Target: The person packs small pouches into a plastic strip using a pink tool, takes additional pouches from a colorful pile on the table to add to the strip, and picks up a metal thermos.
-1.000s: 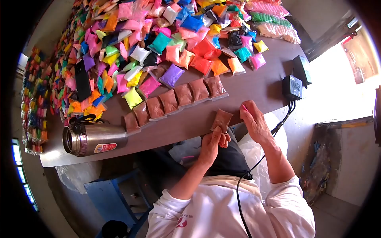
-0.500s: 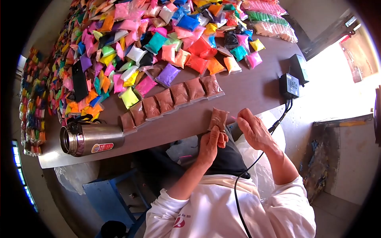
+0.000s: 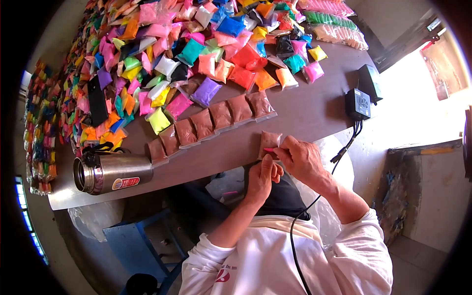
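Observation:
A small clear packet of brown filling point(image 3: 269, 139) is at the table's front edge. My left hand point(image 3: 260, 181) pinches its lower end, thumb on top and fingers curled. My right hand point(image 3: 304, 161) is closed on a slim pink object point(image 3: 268, 149), whose tip lies across the lower part of this packet; its kind is too small to make out. Beyond my hands, several similar brown packets point(image 3: 201, 124) lie side by side in a slanting row on the table.
A large heap of coloured packets point(image 3: 196, 49) covers the back and left of the table point(image 3: 314, 108). A steel flask point(image 3: 113, 172) lies at the front left, with a black phone point(image 3: 97, 105) behind it. A black box with cables point(image 3: 359, 104) sits at the right edge.
My right hand has moved left and down to the brown packet, bringing the pink object onto it. My left hand has stayed nearly in place.

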A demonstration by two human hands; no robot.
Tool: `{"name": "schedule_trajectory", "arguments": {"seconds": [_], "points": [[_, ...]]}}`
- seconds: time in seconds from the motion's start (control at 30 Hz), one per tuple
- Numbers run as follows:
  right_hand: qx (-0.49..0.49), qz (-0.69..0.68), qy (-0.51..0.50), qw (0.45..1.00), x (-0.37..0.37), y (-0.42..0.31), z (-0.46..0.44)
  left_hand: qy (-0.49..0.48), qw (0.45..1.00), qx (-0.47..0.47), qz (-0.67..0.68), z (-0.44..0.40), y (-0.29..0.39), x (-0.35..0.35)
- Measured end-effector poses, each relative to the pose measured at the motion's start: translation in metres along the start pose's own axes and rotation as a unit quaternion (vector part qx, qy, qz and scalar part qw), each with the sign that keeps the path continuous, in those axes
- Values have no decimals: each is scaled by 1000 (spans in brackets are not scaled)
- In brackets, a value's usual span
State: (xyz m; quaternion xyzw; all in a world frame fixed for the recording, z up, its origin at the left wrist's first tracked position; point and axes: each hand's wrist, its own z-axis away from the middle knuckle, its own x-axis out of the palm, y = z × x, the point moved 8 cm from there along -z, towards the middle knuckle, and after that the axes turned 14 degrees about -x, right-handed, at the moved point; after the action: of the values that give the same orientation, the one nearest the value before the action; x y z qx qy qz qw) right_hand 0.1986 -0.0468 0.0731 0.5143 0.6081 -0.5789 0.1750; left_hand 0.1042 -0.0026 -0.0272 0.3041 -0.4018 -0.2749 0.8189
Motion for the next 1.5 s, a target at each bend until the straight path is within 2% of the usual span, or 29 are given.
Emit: {"name": "schedule_trajectory", "arguments": {"seconds": [0.1,0.17,0.3,0.37,0.4,0.47,0.7,0.8,0.87,1.1,1.17,1.3,1.37,1.5], "points": [[30,4,-16,999,3,8,1,-4,1000,8,-3,-2,0,-1],[57,-72,-10,996,7,18,3,21,999,4,-28,-3,0,-3],[23,-102,30,994,4,17,2,34,999,5,-34,-3,-1,-7],[99,-153,17,983,-1,15,-1,28,999,-12,-33,-2,1,-7],[99,-153,16,983,1,15,-1,29,999,-13,-32,-3,0,-8],[35,-139,27,989,1,9,-4,8,1000,-24,10,-4,-4,-7],[56,-164,1,985,4,10,-1,-19,998,-53,31,-3,-7,2],[48,-155,1,987,4,13,0,-4,999,-31,7,-3,-5,1],[3,-143,-14,990,2,8,-3,-14,1000,-22,9,-3,-4,2],[36,-113,-15,993,3,8,-6,-42,999,-11,25,-5,-1,7],[-94,-58,19,994,-1,-4,-13,-43,999,9,8,-6,0,7],[-27,-53,11,998,2,11,-16,-19,1000,0,-19,-5,9,7],[38,-66,13,997,2,19,-15,-18,999,24,-39,-4,14,7],[61,-43,40,996,0,33,-15,-20,996,32,-75,-4,16,9]]}}
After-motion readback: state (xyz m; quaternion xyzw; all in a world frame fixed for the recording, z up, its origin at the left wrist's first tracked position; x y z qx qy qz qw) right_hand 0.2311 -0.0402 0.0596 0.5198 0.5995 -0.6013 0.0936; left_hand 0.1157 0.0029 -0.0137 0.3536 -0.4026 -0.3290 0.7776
